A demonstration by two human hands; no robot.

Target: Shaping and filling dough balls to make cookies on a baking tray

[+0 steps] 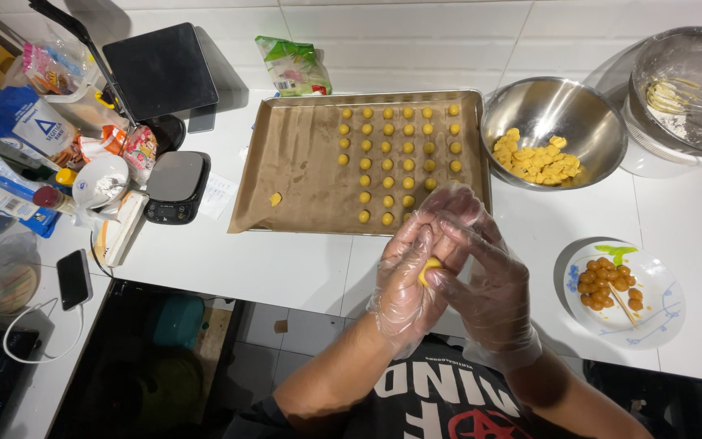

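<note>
Several rows of yellow dough balls [396, 154] fill the baking tray's [294, 162] right half; the steel bowl [591, 114] holds dough pieces [536, 159]. Near the counter's front edge, left hand [404, 280] and right hand [485, 284] (both gloved) cup a yellow dough piece [427, 269]. The plate [656, 321] carries orange filling balls [605, 283].

Left hand [404, 280] and right hand [481, 284] gloved, cupped together, fingers curled inward, forearms angled up from below

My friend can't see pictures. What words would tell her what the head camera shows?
Two hands in clear plastic gloves, left hand and right hand, press a small yellow dough piece between them above a white counter. Behind them, a lined baking tray holds rows of small yellow dough balls, with a steel bowl of dough chunks and a plate of orange balls nearby.
</note>
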